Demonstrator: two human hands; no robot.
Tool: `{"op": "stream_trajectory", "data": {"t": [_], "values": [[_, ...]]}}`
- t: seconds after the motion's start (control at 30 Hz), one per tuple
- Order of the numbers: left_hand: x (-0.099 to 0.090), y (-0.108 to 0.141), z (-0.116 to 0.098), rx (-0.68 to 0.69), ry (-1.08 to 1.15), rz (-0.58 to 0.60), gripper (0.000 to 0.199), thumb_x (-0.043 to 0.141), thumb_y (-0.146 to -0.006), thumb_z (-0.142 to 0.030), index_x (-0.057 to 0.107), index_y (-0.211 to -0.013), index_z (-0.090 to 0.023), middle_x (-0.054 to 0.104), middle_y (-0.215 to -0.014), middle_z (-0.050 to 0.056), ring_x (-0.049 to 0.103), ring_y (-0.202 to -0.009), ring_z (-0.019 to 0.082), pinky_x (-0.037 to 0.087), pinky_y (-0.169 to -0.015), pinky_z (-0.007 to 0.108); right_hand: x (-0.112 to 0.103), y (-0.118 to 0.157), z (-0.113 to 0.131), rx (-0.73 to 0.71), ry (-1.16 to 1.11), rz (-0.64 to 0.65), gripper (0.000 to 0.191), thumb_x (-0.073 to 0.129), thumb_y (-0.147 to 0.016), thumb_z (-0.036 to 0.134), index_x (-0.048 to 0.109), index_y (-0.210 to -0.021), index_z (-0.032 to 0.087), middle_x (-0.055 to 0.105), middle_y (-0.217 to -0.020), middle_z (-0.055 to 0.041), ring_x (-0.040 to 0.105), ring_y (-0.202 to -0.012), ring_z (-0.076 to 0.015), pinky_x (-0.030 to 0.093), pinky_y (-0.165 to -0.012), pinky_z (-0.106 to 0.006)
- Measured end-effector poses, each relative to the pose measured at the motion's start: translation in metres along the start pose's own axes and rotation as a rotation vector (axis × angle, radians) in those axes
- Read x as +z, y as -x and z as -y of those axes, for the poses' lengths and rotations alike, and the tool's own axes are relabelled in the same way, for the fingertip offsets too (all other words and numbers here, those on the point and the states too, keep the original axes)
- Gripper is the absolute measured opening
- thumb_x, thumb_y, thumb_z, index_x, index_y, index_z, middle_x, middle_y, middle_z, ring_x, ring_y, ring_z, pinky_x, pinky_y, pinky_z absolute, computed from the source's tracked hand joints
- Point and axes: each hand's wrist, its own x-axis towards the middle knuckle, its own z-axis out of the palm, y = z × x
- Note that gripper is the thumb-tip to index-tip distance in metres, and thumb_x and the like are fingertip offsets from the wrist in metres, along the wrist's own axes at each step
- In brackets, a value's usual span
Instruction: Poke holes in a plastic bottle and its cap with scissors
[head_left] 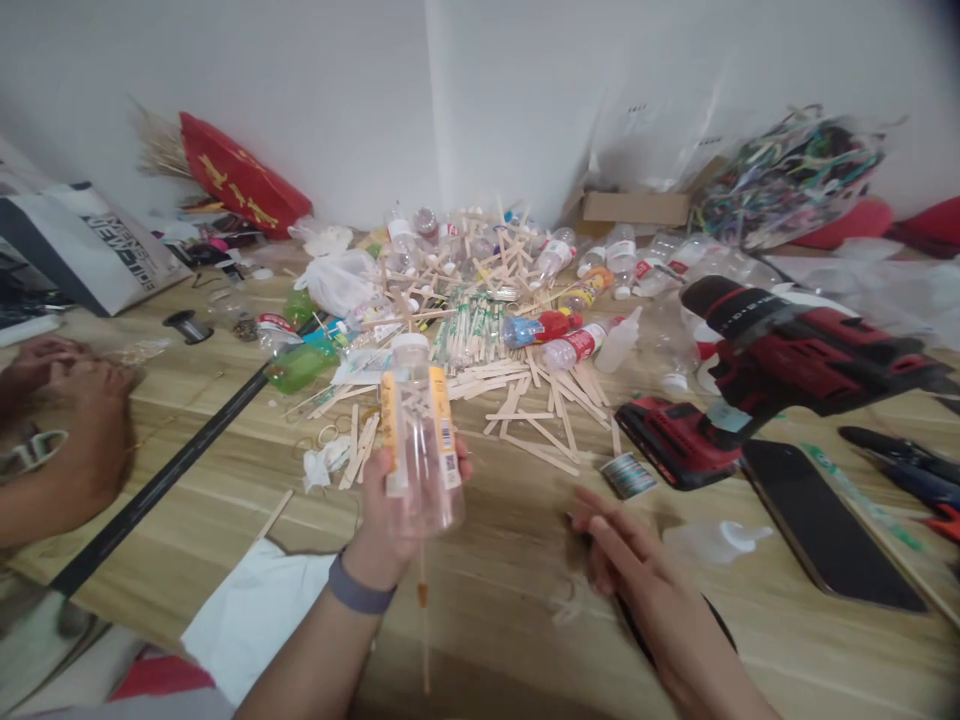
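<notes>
Over the near middle of the wooden table (510, 620), a clear bottle (424, 440) with a white cap and a yellow-edged label sits in the left hand (386, 520), fingers wrapped around it, cap end tipped away toward the back. The right hand (619, 555) is low on the right, fingers bunched near a dark object (716, 620) that's mostly tucked under it (honestly can't tell whether it's gripping that or just over it). A red and black drill (787, 350) rests past that hand, with a phone (832, 525) just beside the drill's battery and a small squeeze bottle (724, 538) lying between hand and phone. Behind the clear bottle there's a messy pile of wooden sticks (480, 380) and plastic bottles. Off left, a co-worker's hands (94, 420) are close together at the table.
</notes>
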Motion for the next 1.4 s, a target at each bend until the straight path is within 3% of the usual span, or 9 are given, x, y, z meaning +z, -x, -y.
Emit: {"op": "stream_trajectory", "data": {"t": [0.07, 0.13, 0.3, 0.37, 0.57, 0.77, 1.0, 1.2, 1.4], "values": [[-0.002, -0.002, 0.006, 0.008, -0.106, -0.045, 0.048, 0.078, -0.064, -0.051, 0.072, -0.099, -0.018, 0.075, -0.092, 0.008, 0.071, -0.083, 0.023, 0.056, -0.07, 0.03, -0.001, 0.002, -0.001, -0.174, 0.175, -0.119, 0.082, 0.066, -0.079, 0.071, 0.052, -0.138, 0.016, 0.065, -0.105, -0.0105, 0.051, -0.06, -0.0129, 0.045, -0.058, -0.028], [-0.003, -0.005, 0.013, 0.069, -0.183, -0.112, 0.046, 0.077, -0.066, -0.051, 0.072, -0.097, -0.017, 0.075, -0.091, 0.009, 0.071, -0.082, 0.024, 0.055, -0.07, 0.032, 0.003, 0.007, -0.002, -0.249, 0.286, -0.091, 0.075, 0.062, -0.08, 0.074, 0.062, -0.127, 0.015, 0.065, -0.105, -0.0128, 0.055, -0.066, -0.016, 0.048, -0.062, -0.03], [-0.005, -0.009, 0.029, 0.184, -0.262, -0.267, 0.051, 0.08, -0.065, -0.049, 0.068, -0.106, -0.02, 0.076, -0.092, 0.005, 0.071, -0.083, 0.022, 0.054, -0.074, 0.031, 0.03, 0.031, -0.008, 0.082, 0.149, 0.598, 0.076, 0.048, -0.081, 0.085, 0.071, -0.096, 0.014, 0.067, -0.089, -0.0109, 0.053, -0.054, -0.0114, 0.04, -0.051, -0.024], [-0.006, -0.009, 0.033, 0.175, -0.266, -0.285, 0.055, 0.081, -0.063, -0.05, 0.067, -0.109, -0.022, 0.076, -0.092, 0.004, 0.071, -0.084, 0.023, 0.054, -0.072, 0.031, 0.038, 0.037, -0.013, 0.165, 0.079, 0.731, 0.077, 0.049, -0.08, 0.085, 0.07, -0.099, 0.014, 0.068, -0.092, -0.0102, 0.051, -0.052, -0.0083, 0.034, -0.047, -0.021], [-0.004, -0.006, 0.04, 0.176, -0.226, -0.293, 0.058, 0.086, -0.058, -0.053, 0.069, -0.104, -0.022, 0.078, -0.092, 0.004, 0.073, -0.084, 0.022, 0.055, -0.078, 0.032, 0.041, 0.035, -0.027, 0.283, -0.044, 0.771, 0.068, 0.062, -0.077, 0.078, 0.068, -0.086, 0.012, 0.06, -0.07, -0.0022, 0.037, -0.044, -0.0029, 0.022, -0.041, -0.018], [-0.003, -0.003, 0.041, 0.109, -0.211, -0.258, 0.06, 0.087, -0.057, -0.054, 0.07, -0.105, -0.021, 0.078, -0.094, 0.006, 0.074, -0.089, 0.022, 0.055, -0.081, 0.03, 0.042, 0.034, -0.022, 0.443, -0.098, 0.746, 0.064, 0.078, -0.061, 0.073, 0.056, -0.076, 0.015, 0.059, -0.064, 0.0003, 0.038, -0.044, -0.0029, 0.019, -0.041, -0.018], [-0.008, -0.003, 0.044, 0.147, -0.236, -0.199, 0.058, 0.083, -0.064, -0.053, 0.068, -0.111, -0.022, 0.077, -0.098, 0.006, 0.072, -0.091, 0.023, 0.053, -0.085, 0.033, 0.045, 0.03, -0.035, 0.43, -0.208, 0.739, 0.068, 0.09, -0.051, 0.063, 0.043, -0.071, 0.019, 0.049, -0.055, 0.0085, 0.033, -0.043, -0.0019, 0.022, -0.044, -0.018], [-0.011, -0.003, 0.043, 0.106, -0.251, -0.214, 0.059, 0.084, -0.062, -0.052, 0.066, -0.11, -0.024, 0.077, -0.099, 0.004, 0.072, -0.094, 0.022, 0.053, -0.087, 0.033, 0.043, 0.033, -0.037, 0.403, -0.268, 0.839, 0.073, 0.068, -0.074, 0.077, 0.063, -0.103, 0.01, 0.065, -0.077, -0.0044, 0.041, -0.048, -0.0026, 0.022, -0.047, -0.018], [-0.005, -0.002, 0.043, 0.126, -0.251, -0.221, 0.059, 0.086, -0.061, -0.054, 0.068, -0.107, -0.021, 0.078, -0.097, 0.006, 0.073, -0.09, 0.023, 0.054, -0.085, 0.034, 0.041, 0.034, -0.035, 0.439, -0.213, 0.822, 0.064, 0.079, -0.066, 0.071, 0.057, -0.075, 0.012, 0.058, -0.071, -0.0006, 0.046, -0.058, -0.0043, 0.027, -0.054, -0.017]]}}
